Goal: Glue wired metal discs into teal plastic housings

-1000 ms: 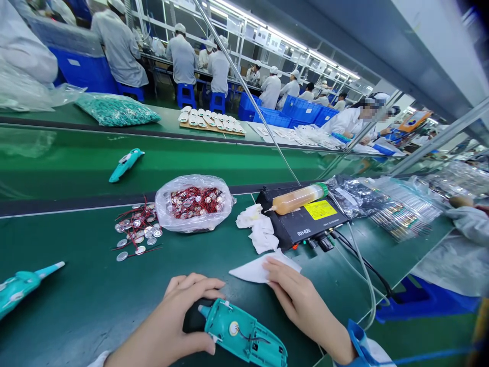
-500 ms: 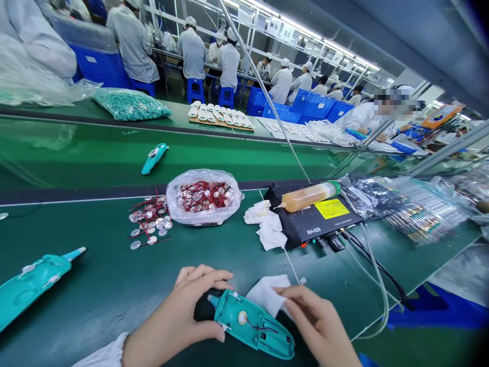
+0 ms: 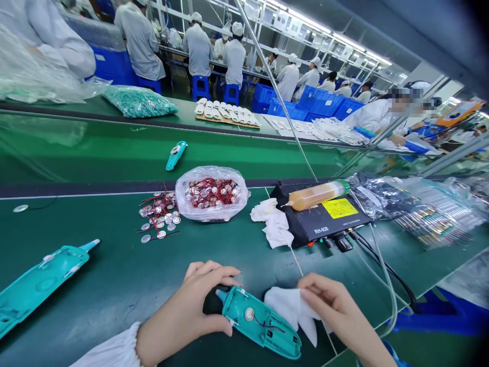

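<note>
At lower center of frame, I grip a teal housing half (image 3: 275, 336), cavity up, tilted down rightward; its round disc (image 3: 249, 314) carries thin wires (image 3: 267, 326). I pinch a creased white wipe (image 3: 284, 303) alongside.

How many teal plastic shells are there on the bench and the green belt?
3: one shell by the left hand, another shell on the bench at far left, partly out of picture, and a third shell on the green belt. More may be hidden.
</note>
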`<state>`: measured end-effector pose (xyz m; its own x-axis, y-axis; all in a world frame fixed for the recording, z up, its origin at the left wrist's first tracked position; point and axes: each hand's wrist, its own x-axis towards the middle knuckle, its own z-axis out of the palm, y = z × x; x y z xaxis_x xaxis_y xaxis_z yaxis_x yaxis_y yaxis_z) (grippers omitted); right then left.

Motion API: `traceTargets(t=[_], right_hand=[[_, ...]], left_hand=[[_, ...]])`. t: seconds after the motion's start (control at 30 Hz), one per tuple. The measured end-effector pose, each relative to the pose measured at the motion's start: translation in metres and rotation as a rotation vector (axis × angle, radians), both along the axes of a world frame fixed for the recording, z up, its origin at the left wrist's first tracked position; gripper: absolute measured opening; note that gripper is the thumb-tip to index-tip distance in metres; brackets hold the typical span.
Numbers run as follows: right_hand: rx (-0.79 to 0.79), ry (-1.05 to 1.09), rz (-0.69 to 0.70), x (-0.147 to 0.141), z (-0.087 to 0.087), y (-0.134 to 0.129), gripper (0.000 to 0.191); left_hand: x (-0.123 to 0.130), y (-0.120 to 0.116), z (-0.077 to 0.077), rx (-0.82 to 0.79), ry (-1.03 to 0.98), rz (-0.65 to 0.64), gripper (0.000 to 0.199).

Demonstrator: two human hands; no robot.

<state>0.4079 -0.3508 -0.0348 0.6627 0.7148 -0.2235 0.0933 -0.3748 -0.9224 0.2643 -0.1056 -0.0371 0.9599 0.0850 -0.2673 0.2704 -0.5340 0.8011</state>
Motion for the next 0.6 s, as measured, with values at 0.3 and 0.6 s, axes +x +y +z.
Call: traceTargets(t=[0.3, 0.6], right_hand=[[-0.048, -0.28, 0.169, -0.025, -0.004, 0.01, 0.019], [0.058, -0.244, 0.15, -0.027, -0.01, 0.012, 0.018]], left_hand=[[0.003, 0.0, -0.001, -0.004, 0.03, 0.005, 0.067], [0.002, -0.001, -0.003, -0.064, 0.027, 0.017, 0.066]])
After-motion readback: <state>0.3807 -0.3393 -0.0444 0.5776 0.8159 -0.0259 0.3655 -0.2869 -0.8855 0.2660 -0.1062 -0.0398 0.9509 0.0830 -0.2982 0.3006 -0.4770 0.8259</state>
